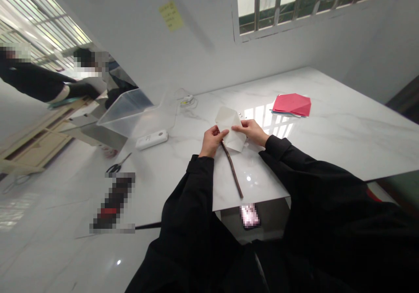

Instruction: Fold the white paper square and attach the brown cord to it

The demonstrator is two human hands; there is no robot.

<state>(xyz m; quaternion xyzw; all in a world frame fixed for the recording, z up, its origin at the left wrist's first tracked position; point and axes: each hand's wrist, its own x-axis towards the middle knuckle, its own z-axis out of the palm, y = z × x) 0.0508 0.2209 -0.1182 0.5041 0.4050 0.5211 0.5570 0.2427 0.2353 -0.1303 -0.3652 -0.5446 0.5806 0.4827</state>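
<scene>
Between my two hands is a cream-coloured piece of paper (228, 116) with angled edges, held up just above the white table. My left hand (211, 141) pinches its left edge, thumb on the front. On the right edge, my right hand (251, 131) grips the paper with its thumb across the front; its other fingers are partly hidden behind. A thin brown stick (233, 169) runs from beside my left hand down toward the table's front edge. Whether its upper end is held in my left hand or lies under the paper, I cannot tell.
Red paper sheets (293, 105) lie stacked at the right rear. Left are a clear plastic bin (131, 109), a white power strip (152, 139) and black-handled scissors (114, 167). A phone (249, 215) rests below the table edge. Two people sit at the far left.
</scene>
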